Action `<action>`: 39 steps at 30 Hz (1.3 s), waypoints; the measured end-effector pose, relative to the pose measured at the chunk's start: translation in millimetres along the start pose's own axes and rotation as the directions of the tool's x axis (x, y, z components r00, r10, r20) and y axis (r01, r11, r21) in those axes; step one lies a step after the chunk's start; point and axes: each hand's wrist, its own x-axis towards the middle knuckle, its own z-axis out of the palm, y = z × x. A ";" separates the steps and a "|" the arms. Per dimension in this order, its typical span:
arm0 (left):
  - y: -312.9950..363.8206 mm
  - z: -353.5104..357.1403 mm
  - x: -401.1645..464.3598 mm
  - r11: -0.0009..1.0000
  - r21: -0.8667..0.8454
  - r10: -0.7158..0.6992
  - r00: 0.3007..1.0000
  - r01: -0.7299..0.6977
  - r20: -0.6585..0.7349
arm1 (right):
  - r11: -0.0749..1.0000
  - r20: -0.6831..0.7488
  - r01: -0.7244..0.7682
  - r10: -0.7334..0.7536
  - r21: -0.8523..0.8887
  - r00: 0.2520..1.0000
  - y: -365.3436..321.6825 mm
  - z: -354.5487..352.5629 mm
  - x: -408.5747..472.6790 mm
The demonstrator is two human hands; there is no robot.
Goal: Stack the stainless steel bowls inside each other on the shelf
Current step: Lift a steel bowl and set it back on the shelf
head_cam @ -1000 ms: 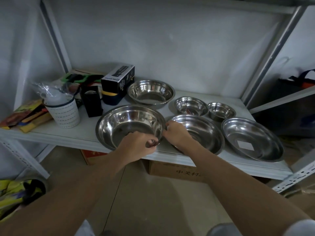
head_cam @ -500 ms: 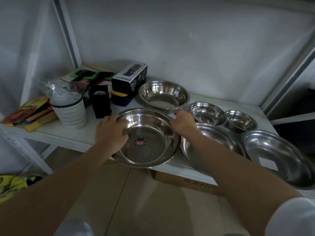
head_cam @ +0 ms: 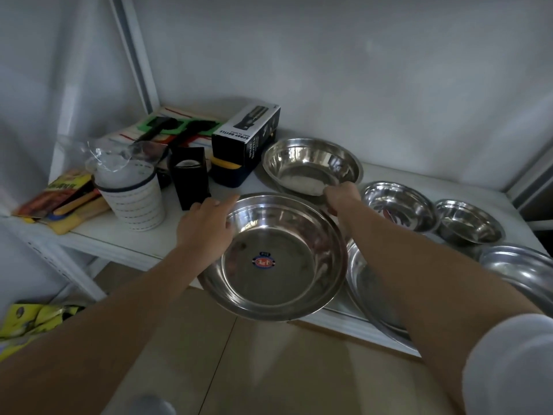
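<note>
I hold the largest steel bowl (head_cam: 278, 265), with a round sticker in its bottom, tilted toward me over the shelf's front edge. My left hand (head_cam: 206, 226) grips its left rim and my right hand (head_cam: 341, 199) grips its far right rim. Behind it a deep bowl (head_cam: 311, 166) rests on the white shelf (head_cam: 119, 244). To the right stand a medium bowl (head_cam: 398, 205) and a small bowl (head_cam: 469, 221). A wide bowl (head_cam: 362, 280) lies partly hidden under my right forearm, and a shallow one (head_cam: 520, 268) is at the right edge.
A white ribbed cup (head_cam: 134, 199) with plastic wrap, a black box (head_cam: 191, 178) and a spray bottle carton (head_cam: 245, 142) crowd the shelf's left half. Packets (head_cam: 59, 196) lie at the far left. Shelf uprights (head_cam: 134, 55) frame the bay; the floor lies below.
The large bowl was resting flat on the shelf; both hands shifted from its near rim to its sides, lifted it and tilted it toward me. My view moved closer and leftward.
</note>
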 end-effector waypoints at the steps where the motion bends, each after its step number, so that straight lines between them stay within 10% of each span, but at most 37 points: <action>1: 1.7 -1.5 3.0 1.000 -0.003 -0.004 1.000 0.005 0.019 | 1.000 -0.020 0.004 -0.004 0.012 1.000 -1.3 0.3 -0.5; 22: 49.9 -45.0 9.2 0.901 -0.430 -0.009 0.993 0.060 0.120 | 0.852 -0.096 0.067 -0.019 0.519 0.995 -27.1 -37.3 -39.6; 32: 37.6 -74.4 -14.1 0.281 -0.879 -0.421 0.872 0.386 0.248 | 0.909 0.040 0.144 -0.173 0.392 0.984 -3.3 -62.0 -117.8; 39: 23.8 -79.1 -55.4 0.531 -0.716 -0.464 0.863 0.453 0.201 | 0.962 0.117 0.095 -0.129 0.257 0.985 18.9 -61.9 -143.1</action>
